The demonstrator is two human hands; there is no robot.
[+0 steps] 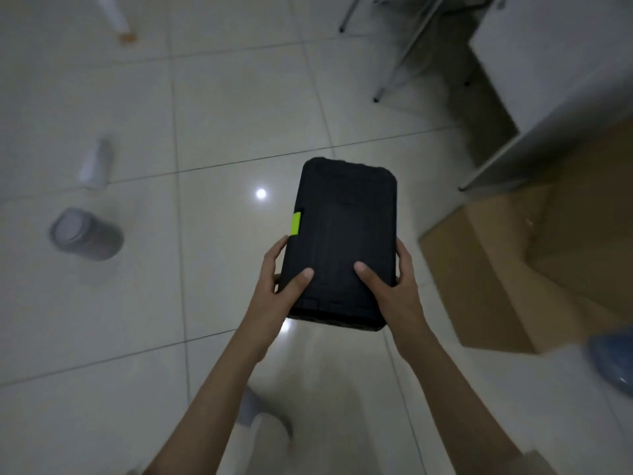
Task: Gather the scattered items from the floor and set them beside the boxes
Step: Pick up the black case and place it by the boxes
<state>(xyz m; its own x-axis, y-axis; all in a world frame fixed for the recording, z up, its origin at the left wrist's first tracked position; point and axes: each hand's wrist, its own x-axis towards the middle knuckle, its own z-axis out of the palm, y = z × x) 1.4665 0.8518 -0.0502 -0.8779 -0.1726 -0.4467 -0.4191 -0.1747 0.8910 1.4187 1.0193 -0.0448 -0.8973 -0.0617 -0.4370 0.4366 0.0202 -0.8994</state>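
I hold the black case (342, 241) in front of me above the tiled floor (222, 114), its near end between my two hands. My left hand (284, 279) grips its left edge, thumb on top, fingers curled round the side just below the green latch (295, 223). My right hand (390, 282) grips the right edge the same way. The cardboard box (507, 262) lies to my right, apart from the case. A grey can (85, 234) and a white cup (96, 164) lie on the floor well to my left.

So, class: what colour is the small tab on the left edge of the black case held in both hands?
Bright lime green tab on the black case, seen in the head view.
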